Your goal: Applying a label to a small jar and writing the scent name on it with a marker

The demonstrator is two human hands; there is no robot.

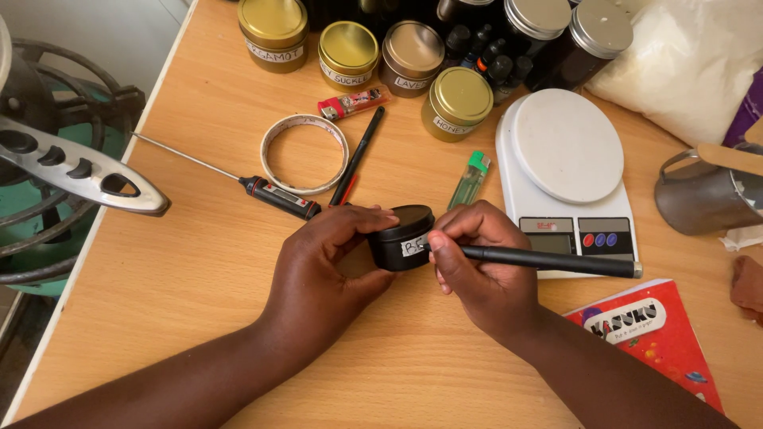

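Observation:
A small round black tin [400,241] lies tilted on its side on the wooden table [199,262], with a white label strip facing me. My left hand [322,266] grips the tin from the left. My right hand [481,266] holds a black marker pen [548,260], and its tip touches the label on the tin. The pen's shaft points off to the right.
A white kitchen scale [566,171], a green lighter [470,180], a roll of tape [304,152], a probe thermometer [270,195], a second black pen [359,152] and several gold-lidded labelled tins [456,102] lie beyond my hands. A red booklet [660,338] lies at right, a metal jug [703,195] far right.

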